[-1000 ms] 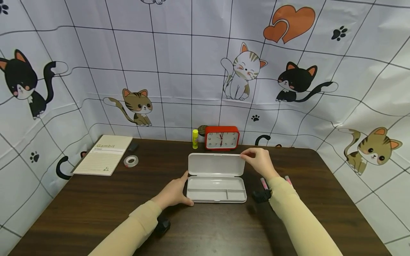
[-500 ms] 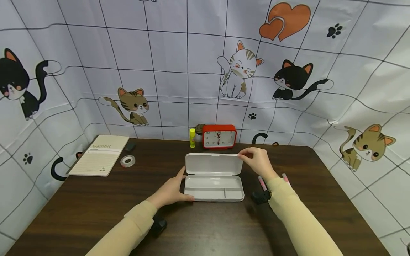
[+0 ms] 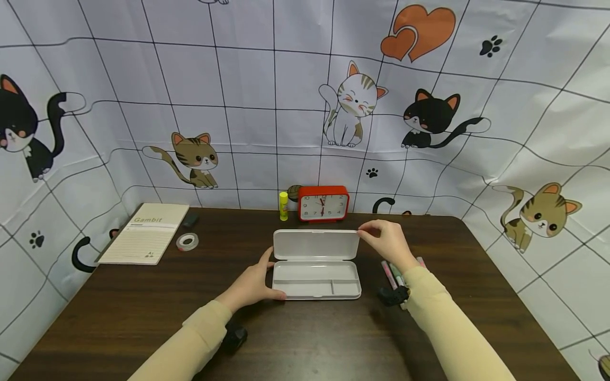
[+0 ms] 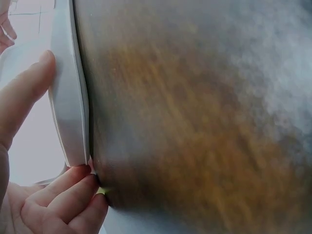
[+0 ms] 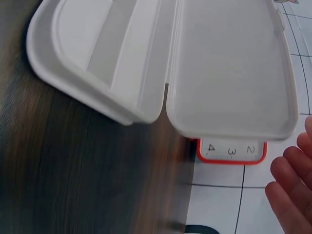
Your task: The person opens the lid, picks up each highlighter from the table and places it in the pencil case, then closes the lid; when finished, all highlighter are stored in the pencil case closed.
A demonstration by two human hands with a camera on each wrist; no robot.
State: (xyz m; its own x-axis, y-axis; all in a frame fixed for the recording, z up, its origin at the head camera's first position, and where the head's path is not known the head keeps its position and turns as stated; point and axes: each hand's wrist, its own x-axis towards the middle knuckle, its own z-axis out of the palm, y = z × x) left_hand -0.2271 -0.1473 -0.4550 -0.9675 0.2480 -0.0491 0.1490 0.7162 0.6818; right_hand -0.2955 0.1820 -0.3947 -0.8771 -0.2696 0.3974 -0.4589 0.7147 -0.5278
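Pencil case (image 3: pixel 296 271), one, pale, hinged: we find it at the centre of the head view, flat on the bench (image 3: pixel 305 346), its lid (image 3: pixel 316 245) raised and tilted back, its divided compartments facing up.

Left hand (image 3: pixel 251 282): we record its grip around the left end of the case, thumb along the front edge, fingers reaching the back corner.

Right hand (image 3: pixel 388 244): its grip pinches the lid's upper right corner in the head view; in the right wrist view we cannot see that contact, only fingers beside the lid.

Handling: we judge the case light, stiff and smooth, likely plastic, and apt to slide if the lid alone is pulled; the hinge line is probably the fragile part. Best holds, in our view: base by its end walls, lid by a free outer corner.

Also listed: red clock (image 3: pixel 323 206) and yellow tube (image 3: pixel 283 206), upper middle; tape roll (image 3: pixel 182 247) and notebook (image 3: pixel 145 233), left; pens (image 3: pixel 388 273), right of centre, partly hidden by a sleeve (image 3: pixel 448 312).
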